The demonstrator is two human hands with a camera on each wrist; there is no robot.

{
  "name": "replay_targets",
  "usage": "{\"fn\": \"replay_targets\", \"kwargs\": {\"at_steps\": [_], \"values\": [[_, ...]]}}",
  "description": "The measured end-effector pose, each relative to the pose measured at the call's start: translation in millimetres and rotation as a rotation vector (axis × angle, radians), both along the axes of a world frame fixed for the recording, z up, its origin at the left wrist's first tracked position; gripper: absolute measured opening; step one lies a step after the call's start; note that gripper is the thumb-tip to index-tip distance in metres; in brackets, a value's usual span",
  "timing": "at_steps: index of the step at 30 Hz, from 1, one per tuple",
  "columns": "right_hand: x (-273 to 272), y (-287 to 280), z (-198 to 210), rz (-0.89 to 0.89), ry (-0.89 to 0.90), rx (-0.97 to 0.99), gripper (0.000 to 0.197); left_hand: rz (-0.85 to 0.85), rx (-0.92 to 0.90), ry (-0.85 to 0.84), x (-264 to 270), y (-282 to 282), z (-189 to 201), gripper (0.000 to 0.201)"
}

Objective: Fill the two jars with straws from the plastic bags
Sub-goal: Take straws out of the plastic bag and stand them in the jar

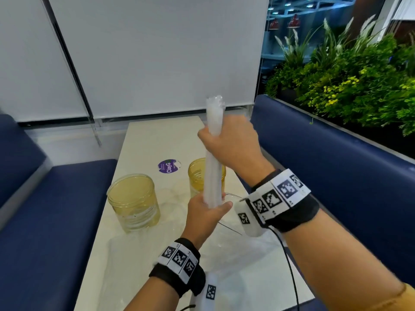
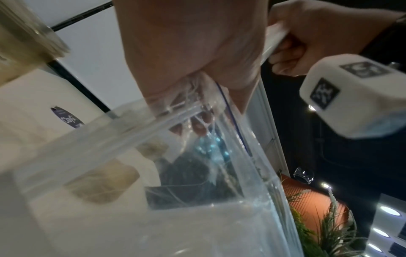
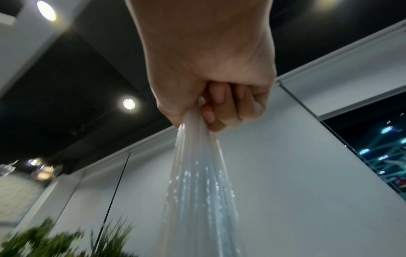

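Observation:
A bundle of pale translucent straws (image 1: 212, 176) stands upright over the table. My right hand (image 1: 226, 142) grips its upper part in a fist, also visible as the right hand (image 3: 211, 87) round the straws (image 3: 197, 173). My left hand (image 1: 206, 212) holds the bundle's lower end through the gathered mouth of a clear plastic bag. In the left wrist view the left hand (image 2: 193, 52) clutches that bag (image 2: 219, 173), which hangs below it. Two open yellow jars stand on the table, the left jar (image 1: 133, 203) and the right jar (image 1: 195, 176), which sits behind the bundle.
Clear plastic bags (image 1: 235, 265) lie on the near part of the cream table (image 1: 152, 140). A purple sticker (image 1: 167, 167) sits between the jars. Blue bench seats (image 1: 56, 221) flank the table, and plants (image 1: 348, 86) rise behind the right bench.

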State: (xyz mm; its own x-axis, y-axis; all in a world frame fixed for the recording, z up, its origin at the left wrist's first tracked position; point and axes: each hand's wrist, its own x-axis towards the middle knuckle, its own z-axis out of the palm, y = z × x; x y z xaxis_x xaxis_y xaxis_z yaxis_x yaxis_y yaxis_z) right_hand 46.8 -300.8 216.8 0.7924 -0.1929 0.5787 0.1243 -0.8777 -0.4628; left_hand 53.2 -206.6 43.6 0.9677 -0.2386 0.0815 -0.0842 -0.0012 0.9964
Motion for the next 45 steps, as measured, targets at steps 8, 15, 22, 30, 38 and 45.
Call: {"fn": "replay_targets", "kwargs": {"at_steps": [8,15,22,30,38,45], "values": [[74,-20,44,-0.030,-0.232,-0.016,0.044,0.004,0.030,-0.009,-3,5,-13,0.028],[140,-28,-52,-0.017,0.070,-0.181,0.035,-0.042,0.009,0.012,-24,1,-21,0.042],[152,-35,-116,0.003,0.554,-0.200,0.054,-0.058,0.021,0.012,-35,3,-33,0.044],[152,-50,-105,0.012,0.807,-0.164,0.086,-0.056,0.061,-0.022,-33,2,-33,0.042],[85,-51,-28,0.002,0.552,-0.194,0.044,-0.041,0.093,-0.048,-21,3,-22,0.042],[-12,-37,-54,0.076,0.939,-0.228,0.028,-0.106,0.262,-0.308,-13,-3,2,0.054]]}}
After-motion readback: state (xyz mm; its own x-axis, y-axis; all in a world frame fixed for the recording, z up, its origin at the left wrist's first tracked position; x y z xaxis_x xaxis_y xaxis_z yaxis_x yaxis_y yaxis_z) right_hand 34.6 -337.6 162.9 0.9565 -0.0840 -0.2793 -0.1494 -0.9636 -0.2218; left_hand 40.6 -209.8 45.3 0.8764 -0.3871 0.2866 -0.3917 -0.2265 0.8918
